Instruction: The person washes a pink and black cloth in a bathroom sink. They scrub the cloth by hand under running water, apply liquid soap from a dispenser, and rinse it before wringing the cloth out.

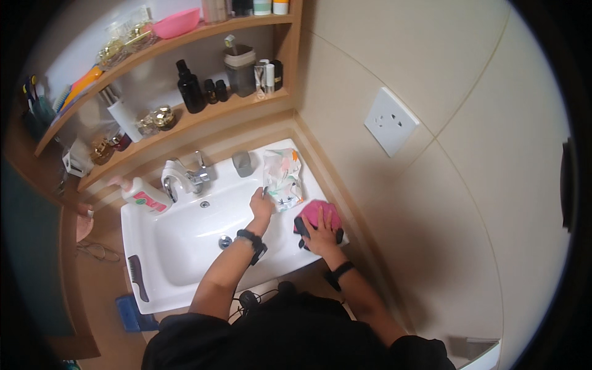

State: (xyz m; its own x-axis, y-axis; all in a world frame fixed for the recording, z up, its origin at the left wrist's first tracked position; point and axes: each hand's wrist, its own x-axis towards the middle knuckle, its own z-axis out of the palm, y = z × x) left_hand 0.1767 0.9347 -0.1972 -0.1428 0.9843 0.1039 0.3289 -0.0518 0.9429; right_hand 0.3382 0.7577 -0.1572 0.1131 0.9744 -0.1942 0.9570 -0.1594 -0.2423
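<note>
My left hand is closed around a small dark thing, only its tip showing, beside a patterned soft plastic package on the right rim of the white washbasin. My right hand lies with spread fingers on a pink and black cloth item at the basin's near right corner. Whether those fingers grip it or only rest on it is hard to tell. A grey cup-like holder stands on the back rim, left of the package. The chrome faucet is farther left.
A pump bottle stands at the basin's back left, and a dark comb lies on the left rim. Wooden shelves with bottles and jars are above the basin. A tiled wall with a white socket plate rises at right. A blue box sits lower left.
</note>
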